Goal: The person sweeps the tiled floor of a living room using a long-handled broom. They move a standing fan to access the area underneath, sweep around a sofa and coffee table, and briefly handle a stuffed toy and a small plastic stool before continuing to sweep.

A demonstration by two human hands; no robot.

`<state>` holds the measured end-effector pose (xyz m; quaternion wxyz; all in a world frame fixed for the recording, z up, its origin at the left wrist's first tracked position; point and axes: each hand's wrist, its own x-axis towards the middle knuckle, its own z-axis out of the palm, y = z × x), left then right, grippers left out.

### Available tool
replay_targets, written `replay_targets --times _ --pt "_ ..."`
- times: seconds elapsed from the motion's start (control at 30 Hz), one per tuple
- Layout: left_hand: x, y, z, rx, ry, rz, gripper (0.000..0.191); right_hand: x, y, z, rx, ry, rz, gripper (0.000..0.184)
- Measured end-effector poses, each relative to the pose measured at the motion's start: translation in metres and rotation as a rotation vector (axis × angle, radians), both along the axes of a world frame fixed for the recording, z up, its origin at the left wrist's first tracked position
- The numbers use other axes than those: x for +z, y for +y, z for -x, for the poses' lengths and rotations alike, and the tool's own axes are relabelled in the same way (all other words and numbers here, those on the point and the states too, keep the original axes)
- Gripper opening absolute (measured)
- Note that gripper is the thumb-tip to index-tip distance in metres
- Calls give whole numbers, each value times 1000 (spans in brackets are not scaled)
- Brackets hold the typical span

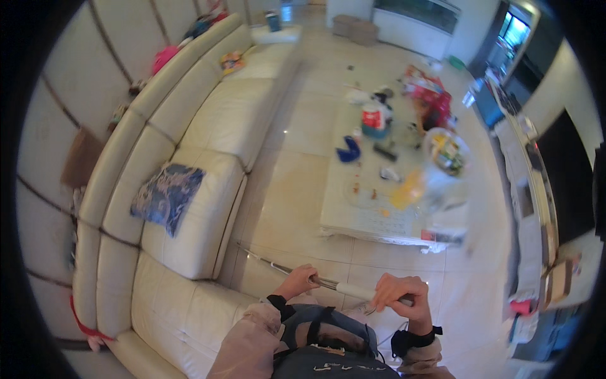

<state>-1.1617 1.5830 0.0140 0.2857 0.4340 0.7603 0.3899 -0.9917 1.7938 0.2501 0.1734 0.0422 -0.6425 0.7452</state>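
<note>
A long, slim pole slants across in front of my body, with a white sleeve toward its right end and thin metal-looking shafts further left. My right hand is wrapped around its right end, near a dark tip. Further along, my left hand grips the shaft. Past that hand the pole narrows to a thin far end low over the floor tiles, close to the foot of the sofa. What kind of tool it is cannot be told. Both wrists wear black bands.
On the left runs a cream leather sofa with a blue patterned cushion. Ahead stands a low table crowded with a fruit bowl, a blue curved object and red bags. A television is on the right.
</note>
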Motion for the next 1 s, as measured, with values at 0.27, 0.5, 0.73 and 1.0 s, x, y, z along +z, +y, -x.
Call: replay_targets --times 0.27,0.5,0.73,1.0 --pt "-17 -54 45 388 -10 -282 11 36 -93 105 120 -52 -60 10" --pt "-21 43 96 154 -40 -409 12 46 -89 120 -215 -2 -233 31" --pt "9 81 149 67 -27 -353 23 53 -46 149 -312 124 -135 24" --pt "-81 67 280 291 202 -271 45 -45 -3 261 -402 -61 -56 21"
